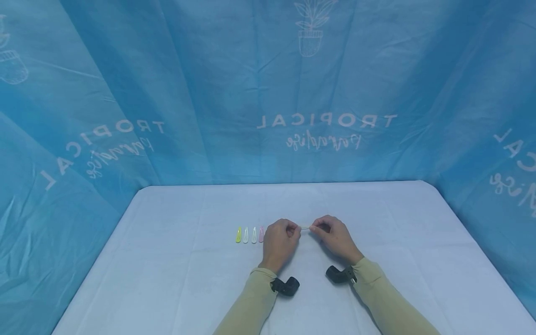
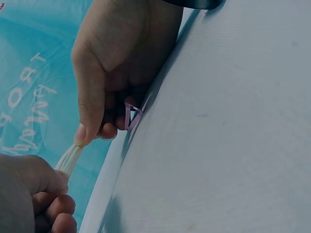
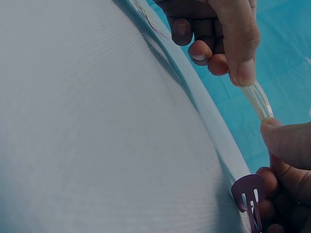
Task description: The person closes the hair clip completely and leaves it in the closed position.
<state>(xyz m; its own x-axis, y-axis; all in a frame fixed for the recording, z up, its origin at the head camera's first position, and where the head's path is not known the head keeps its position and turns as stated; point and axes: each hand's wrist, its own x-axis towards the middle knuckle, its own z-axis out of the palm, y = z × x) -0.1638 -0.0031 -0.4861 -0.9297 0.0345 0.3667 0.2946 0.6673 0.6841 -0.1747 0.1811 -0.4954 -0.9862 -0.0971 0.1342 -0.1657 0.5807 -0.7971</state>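
Note:
Both hands meet over the white table, with a cream snap hair clip [image 1: 305, 228] stretched between them. My left hand [image 1: 281, 243] pinches one end of it between thumb and finger. The other end is pinched by my right hand [image 1: 337, 237]. Close to the left hand's lower fingers, a pink hair clip [image 2: 132, 116] shows in the left wrist view. A dark purple hair clip [image 3: 249, 194] appears beside the right hand's lower fingers in the right wrist view; whether those fingers touch it I cannot tell.
Left of the left hand, a row of hair clips lies on the table [image 1: 159, 260]: a yellow clip [image 1: 238, 235], two pale clips [image 1: 250, 235] and a pink one partly behind the hand. Blue printed curtains [image 1: 234, 93] enclose the table's back and sides.

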